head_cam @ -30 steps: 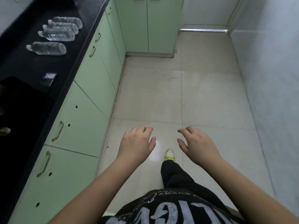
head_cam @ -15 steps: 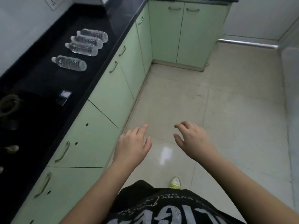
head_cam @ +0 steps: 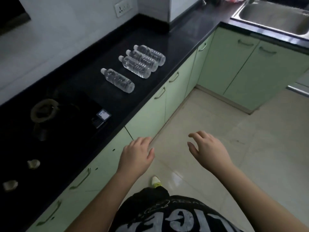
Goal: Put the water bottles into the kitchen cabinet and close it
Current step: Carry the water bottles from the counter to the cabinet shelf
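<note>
Several clear water bottles with white caps lie on their sides on the black countertop (head_cam: pixel 167 41). One bottle (head_cam: pixel 117 80) lies alone; a group of three (head_cam: pixel 142 61) lies side by side just beyond it. Pale green cabinet doors (head_cam: pixel 150 113) with metal handles run below the counter, all shut. My left hand (head_cam: pixel 136 156) hovers empty in front of the cabinet fronts, fingers apart. Over the floor, my right hand (head_cam: pixel 208 148) is also empty with fingers spread. Both hands are well short of the bottles.
A gas hob with a burner (head_cam: pixel 42 110) and knobs fills the near counter. A small dark device (head_cam: pixel 101 118) lies by it. A steel sink (head_cam: pixel 274 15) sits at the far right corner. A wall socket (head_cam: pixel 122 7) is above the counter. Beige floor tiles (head_cam: pixel 250 148) stretch right.
The view has swung up and left, bringing the counter, bottles and sink more into frame. Both hands stay empty and keep roughly the same pose in front of me.
</note>
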Demonstrator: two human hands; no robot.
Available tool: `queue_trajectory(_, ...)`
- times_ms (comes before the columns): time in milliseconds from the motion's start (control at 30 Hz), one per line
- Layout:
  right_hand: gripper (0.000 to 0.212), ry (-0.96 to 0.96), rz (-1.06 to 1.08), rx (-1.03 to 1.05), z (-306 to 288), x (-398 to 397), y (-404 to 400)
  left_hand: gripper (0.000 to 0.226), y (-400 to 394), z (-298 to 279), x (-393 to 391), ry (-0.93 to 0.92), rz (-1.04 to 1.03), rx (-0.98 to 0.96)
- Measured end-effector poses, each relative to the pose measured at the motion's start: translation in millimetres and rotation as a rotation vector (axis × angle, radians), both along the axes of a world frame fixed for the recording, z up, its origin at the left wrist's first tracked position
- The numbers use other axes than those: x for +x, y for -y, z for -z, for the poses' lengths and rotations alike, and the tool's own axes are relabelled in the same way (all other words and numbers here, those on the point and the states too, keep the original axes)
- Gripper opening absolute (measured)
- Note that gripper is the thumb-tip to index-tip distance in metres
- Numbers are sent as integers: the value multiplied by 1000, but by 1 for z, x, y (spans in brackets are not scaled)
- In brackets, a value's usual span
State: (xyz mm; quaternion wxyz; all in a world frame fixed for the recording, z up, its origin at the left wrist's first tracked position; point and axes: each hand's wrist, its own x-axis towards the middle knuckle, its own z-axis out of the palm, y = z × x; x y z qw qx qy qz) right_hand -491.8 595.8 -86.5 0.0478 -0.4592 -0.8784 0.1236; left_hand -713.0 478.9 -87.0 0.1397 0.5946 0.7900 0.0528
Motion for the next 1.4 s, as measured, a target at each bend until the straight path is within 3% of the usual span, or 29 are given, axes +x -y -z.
queue_trajectory(333,33,12,-57,-11,-10,-91,-115,46,-117,-1,-91,1,-39,37)
queue_trajectory(500,33,17,-113,0,-4,-120,-193,64,-174,9,-112,11,-122,58)
queue_trajectory(600,31,12,-160,-2,6,-136,-246,59,-206,19,-125,8,-196,65)
queue_trajectory(733,30,37,-292,-12,22,-160,-320,40,-248,29,-143,-6,-322,56)
queue_trajectory(967,23,-2,-537,4,25,-221,-424,48,-296,22,-171,13,-554,17)
queue_trajectory(1233,24,-73,-683,57,38,-315,-477,51,-316,33,-185,-50,-705,30)
queue_trajectory(1400,40,-112,-681,2,47,-361,-487,56,-321,53,-205,-101,-791,51)
